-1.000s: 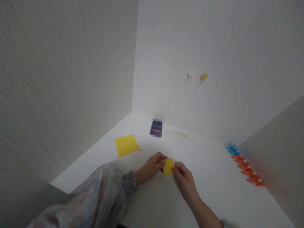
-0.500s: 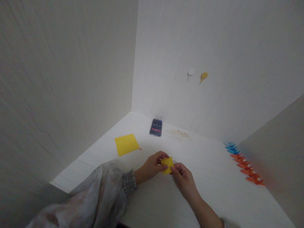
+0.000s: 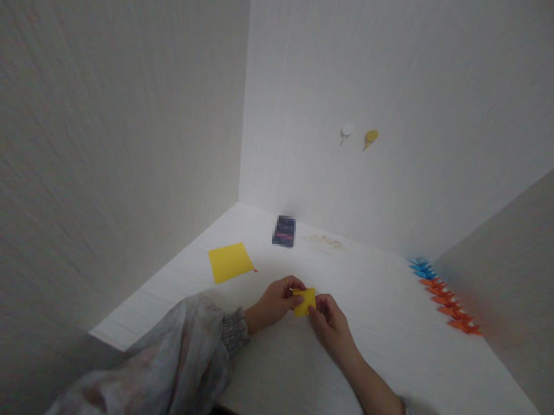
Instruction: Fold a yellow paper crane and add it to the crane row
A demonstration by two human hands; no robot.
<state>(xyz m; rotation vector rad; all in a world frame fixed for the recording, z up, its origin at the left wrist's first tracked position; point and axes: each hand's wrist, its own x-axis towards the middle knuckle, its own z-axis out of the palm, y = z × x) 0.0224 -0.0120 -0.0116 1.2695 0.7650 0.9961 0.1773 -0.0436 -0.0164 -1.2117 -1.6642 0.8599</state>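
Observation:
A small folded piece of yellow origami paper (image 3: 305, 302) is held between my two hands, just above the white tabletop. My left hand (image 3: 278, 299) pinches its left side, thumb on the near face and fingers behind; a ring shows on one finger. At the paper's right edge, my right hand (image 3: 330, 318) grips with thumb and fingertips. Some of the right fingers are curled and partly hidden. Farther left, flat yellow paper (image 3: 230, 262) lies on the table with a tiny red bit beside its right corner.
A dark, blurred-out object (image 3: 284, 231) lies near the back wall. Along the right side runs a row of folded blue paper pieces (image 3: 422, 268) and orange paper pieces (image 3: 453, 307). White and yellow hooks (image 3: 371, 136) are on the wall. Walls border the table (image 3: 381, 356).
The folded yellow paper has turned slightly in my hands, and my right thumb has shifted a little left along its lower right edge. Everything else stays in place.

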